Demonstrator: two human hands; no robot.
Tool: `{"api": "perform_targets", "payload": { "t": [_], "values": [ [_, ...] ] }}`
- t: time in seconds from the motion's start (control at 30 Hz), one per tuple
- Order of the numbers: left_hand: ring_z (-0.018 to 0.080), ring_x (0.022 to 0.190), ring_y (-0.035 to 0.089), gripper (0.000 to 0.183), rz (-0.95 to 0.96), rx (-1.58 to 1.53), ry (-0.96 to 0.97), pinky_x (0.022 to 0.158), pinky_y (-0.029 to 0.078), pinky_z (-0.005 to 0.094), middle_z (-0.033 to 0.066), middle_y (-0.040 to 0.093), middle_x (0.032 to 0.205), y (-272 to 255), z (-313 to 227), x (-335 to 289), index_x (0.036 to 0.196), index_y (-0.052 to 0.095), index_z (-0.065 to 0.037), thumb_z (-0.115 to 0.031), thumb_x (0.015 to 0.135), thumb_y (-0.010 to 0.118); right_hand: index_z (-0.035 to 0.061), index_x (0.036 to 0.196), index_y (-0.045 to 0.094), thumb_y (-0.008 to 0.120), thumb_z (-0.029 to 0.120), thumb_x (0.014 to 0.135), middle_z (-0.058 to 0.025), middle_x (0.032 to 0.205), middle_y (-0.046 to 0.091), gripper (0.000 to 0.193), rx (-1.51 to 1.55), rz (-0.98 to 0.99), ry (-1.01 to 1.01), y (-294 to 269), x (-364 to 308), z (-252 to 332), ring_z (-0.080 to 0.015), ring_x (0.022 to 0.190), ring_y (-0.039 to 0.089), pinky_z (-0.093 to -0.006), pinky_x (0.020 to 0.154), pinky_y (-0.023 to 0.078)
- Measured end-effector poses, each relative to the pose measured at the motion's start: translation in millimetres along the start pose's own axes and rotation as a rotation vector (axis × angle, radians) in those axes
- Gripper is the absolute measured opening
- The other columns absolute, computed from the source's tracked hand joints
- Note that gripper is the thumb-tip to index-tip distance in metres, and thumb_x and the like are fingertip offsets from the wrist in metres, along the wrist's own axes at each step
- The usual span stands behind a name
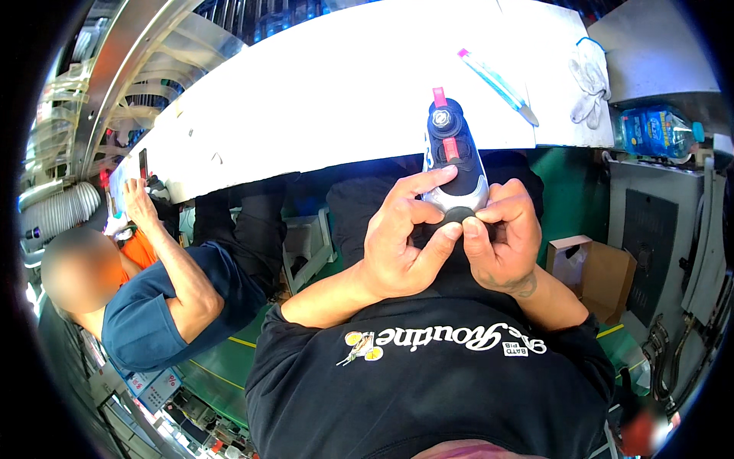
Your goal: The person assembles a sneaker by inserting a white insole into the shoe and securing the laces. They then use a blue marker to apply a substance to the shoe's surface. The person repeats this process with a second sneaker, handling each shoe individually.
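A black shoe [461,180] with a silver toe cap, red pull tabs and a round knob-like part near its opening is held in front of my chest, toe toward me. My left hand [409,233] grips the toe's left side, its index finger lying over the upper and its thumb at the toe's tip. From the other side, my right hand [503,239] pinches the toe edge, thumb close to the left thumb. Between the thumbs shows a dark rounded piece at the toe tip. The shoe's heel end reaches over the white table's [329,99] near edge.
On the table lie a blue utility knife [498,86] and a white glove [589,84]. A blue-labelled bottle [656,131] rests at the right, above a grey cabinet [650,229]. An open cardboard box [600,277] is below. A co-worker in a navy shirt [160,314] sits at my left.
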State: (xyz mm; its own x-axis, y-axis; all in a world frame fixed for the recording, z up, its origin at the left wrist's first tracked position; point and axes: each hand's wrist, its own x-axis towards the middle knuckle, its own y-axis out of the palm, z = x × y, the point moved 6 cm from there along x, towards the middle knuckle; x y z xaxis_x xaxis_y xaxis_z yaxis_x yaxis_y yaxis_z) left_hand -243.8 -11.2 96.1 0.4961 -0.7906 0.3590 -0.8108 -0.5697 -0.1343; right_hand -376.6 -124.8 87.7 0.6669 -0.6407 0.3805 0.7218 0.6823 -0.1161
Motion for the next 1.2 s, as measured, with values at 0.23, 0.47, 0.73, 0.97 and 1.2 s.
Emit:
{"api": "perform_targets", "payload": {
  "t": [0.23,0.47,0.73,0.97,1.2],
  "values": [
    [0.0265,0.113,0.074,0.037,0.01,-0.11,-0.034,0.086,0.059,0.0329,0.0335,0.067,0.141,1.3,7.8,5.1,0.106,0.048,-0.005,-0.002,0.095,0.084,0.0045,0.114,0.054,0.088,0.011,0.091,-0.0075,0.099,0.055,0.042,0.116,-0.052,0.235,-15.8,7.2,-10.4,-0.0152,0.085,0.054,-0.0301,0.08,0.049],
    [0.0299,0.11,0.077,0.048,0.199,0.205,0.127,0.089,0.062,0.0356,0.0292,0.074,0.129,-0.8,-31.8,25.7,0.116,0.049,-0.003,-0.007,0.09,0.09,-0.0039,0.133,0.066,0.079,0.013,0.095,-0.0228,0.126,0.068,0.044,-0.257,0.231,-0.181,-19.1,38.7,33.6,-0.0377,0.117,0.067,-0.0457,0.102,0.055],
    [0.0238,0.087,0.068,0.056,0.073,0.468,0.119,0.07,0.058,0.0322,0.0123,0.067,0.103,-14.0,-29.3,18.6,0.109,0.065,-0.002,-0.018,0.072,0.105,-0.0034,0.128,0.071,0.065,0.026,0.11,-0.0201,0.13,0.071,0.036,-0.319,0.272,-0.178,-9.7,34.6,20.4,-0.0418,0.127,0.065,-0.0498,0.111,0.051],
    [0.0315,0.087,0.064,0.052,0.021,0.502,0.184,0.072,0.055,0.04,0.0141,0.064,0.097,-16.0,-20.9,14.7,0.1,0.064,-0.003,-0.011,0.063,0.1,-0.0002,0.129,0.066,0.082,0.031,0.099,-0.019,0.127,0.07,0.047,-0.259,0.272,-0.187,-2.8,35.1,22.6,-0.0432,0.131,0.064,-0.052,0.113,0.051],
    [0.0315,0.087,0.062,0.057,0.018,0.397,0.214,0.074,0.052,0.0408,0.0139,0.062,0.098,-14.8,10.0,17.1,0.102,0.062,-0.005,-0.012,0.059,0.099,0.0013,0.121,0.065,0.093,0.03,0.09,-0.0157,0.122,0.072,0.05,-0.257,0.252,-0.203,-9.9,36.0,16.3,-0.0421,0.129,0.066,-0.0515,0.11,0.052]
  ]
}}
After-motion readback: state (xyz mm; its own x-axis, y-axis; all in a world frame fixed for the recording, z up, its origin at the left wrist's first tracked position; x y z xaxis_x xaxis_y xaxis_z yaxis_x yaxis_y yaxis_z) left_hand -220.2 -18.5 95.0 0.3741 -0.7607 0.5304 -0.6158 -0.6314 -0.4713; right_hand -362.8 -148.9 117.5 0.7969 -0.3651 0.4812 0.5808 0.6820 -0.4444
